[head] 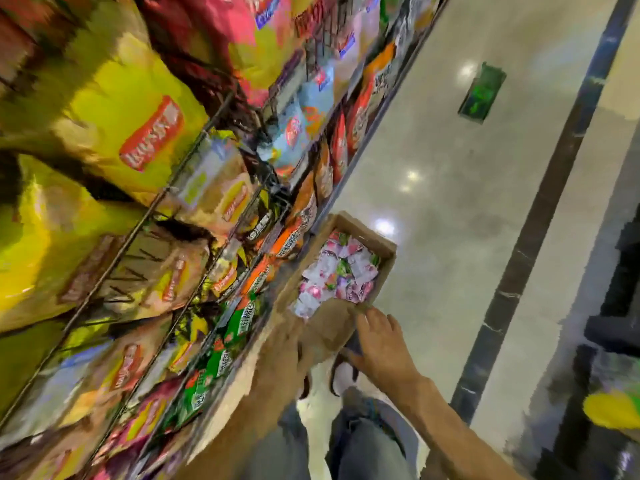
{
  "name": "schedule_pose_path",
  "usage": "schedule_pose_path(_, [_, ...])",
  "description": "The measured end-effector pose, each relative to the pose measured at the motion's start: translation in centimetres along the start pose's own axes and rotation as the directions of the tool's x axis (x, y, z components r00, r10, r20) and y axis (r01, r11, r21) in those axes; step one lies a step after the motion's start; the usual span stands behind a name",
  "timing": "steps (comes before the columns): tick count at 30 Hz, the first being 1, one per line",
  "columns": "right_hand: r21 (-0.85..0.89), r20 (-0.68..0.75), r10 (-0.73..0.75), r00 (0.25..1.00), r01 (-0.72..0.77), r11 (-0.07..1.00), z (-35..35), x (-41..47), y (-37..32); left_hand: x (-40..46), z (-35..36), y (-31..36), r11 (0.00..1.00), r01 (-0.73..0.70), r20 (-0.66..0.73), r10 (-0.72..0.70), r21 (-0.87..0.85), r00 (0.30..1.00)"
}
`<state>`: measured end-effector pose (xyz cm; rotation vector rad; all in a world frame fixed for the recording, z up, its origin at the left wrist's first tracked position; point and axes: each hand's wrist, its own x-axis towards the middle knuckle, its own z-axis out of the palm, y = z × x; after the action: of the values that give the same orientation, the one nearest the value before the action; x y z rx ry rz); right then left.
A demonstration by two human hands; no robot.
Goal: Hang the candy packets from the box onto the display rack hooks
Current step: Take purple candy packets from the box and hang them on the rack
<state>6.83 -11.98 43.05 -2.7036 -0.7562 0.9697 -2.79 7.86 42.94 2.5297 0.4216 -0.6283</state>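
A brown cardboard box [383, 244] stands on the floor beside the display rack [194, 161], with several pink, white and green candy packets [337, 275] piled inside. My right hand [381, 344] is over the box's near flap, fingers spread and relaxed, with its fingertips at the flap's edge and nothing in it. My left hand [281, 346] is at the box's near left side. Motion blur merges it with the cardboard, so its grip is unclear. The rack's wire hooks carry blurred yellow, orange, green and red snack bags.
The rack fills the left side and runs away up the frame. To the right lies glossy pale floor with a dark stripe [540, 216] and a green floor marker [482, 93]. My legs and sandalled feet [343, 375] stand just behind the box. Dark fixtures [620, 306] sit at far right.
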Motion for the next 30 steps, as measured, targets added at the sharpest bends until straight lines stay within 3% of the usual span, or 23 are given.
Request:
schedule_pose_path(5, [0.089, 0.018, 0.034, 0.999, -0.036, 0.995, 6.1, 9.4, 3.5, 10.0, 10.2, -4.2, 0.988, 0.151, 0.117, -0.145, -0.039, 0.982])
schedule_pose_path(9, [0.143, -0.009, 0.056, 0.998, -0.055, 0.988, 12.9, 16.4, 6.7, 17.5, 18.9, -8.8, 0.97, 0.214, 0.092, -0.204, -0.115, 0.975])
schedule_pose_path(12, [0.113, 0.051, 0.05, 0.997, -0.055, 0.992, 18.3, 21.3, 9.0, 22.6, 24.8, -12.1, 0.961, 0.274, 0.118, -0.269, -0.03, 0.956])
schedule_pose_path(15, [0.118, 0.076, 0.068, 0.995, -0.076, 0.99, 23.5, 25.7, 11.5, 27.4, 29.8, -15.4, 0.936, 0.353, 0.231, -0.341, -0.008, 0.911])
schedule_pose_path(18, [0.135, 0.117, 0.09, 0.989, -0.106, 0.985, 27.9, 29.0, 13.3, 31.1, 34.3, -18.5, 0.935, 0.348, 0.251, -0.355, 0.071, 0.901])
schedule_pose_path(21, [0.122, 0.147, 0.085, 0.986, -0.103, 0.987, 30.5, 31.5, 14.1, 33.6, 37.9, -21.0, 0.922, 0.372, 0.243, -0.388, 0.11, 0.889])
schedule_pose_path(24, [0.137, 0.173, 0.083, 0.981, -0.108, 0.985, 32.6, 33.1, 14.5, 34.7, 40.7, -22.1, 0.908, 0.32, 0.224, -0.383, 0.271, 0.896])
schedule_pose_path(30, [0.191, 0.223, 0.093, 0.97, -0.137, 0.972, 35.1, 34.2, 15.0, 35.4, 41.6, -22.0, 0.868, 0.375, 0.056, -0.414, 0.327, 0.909])
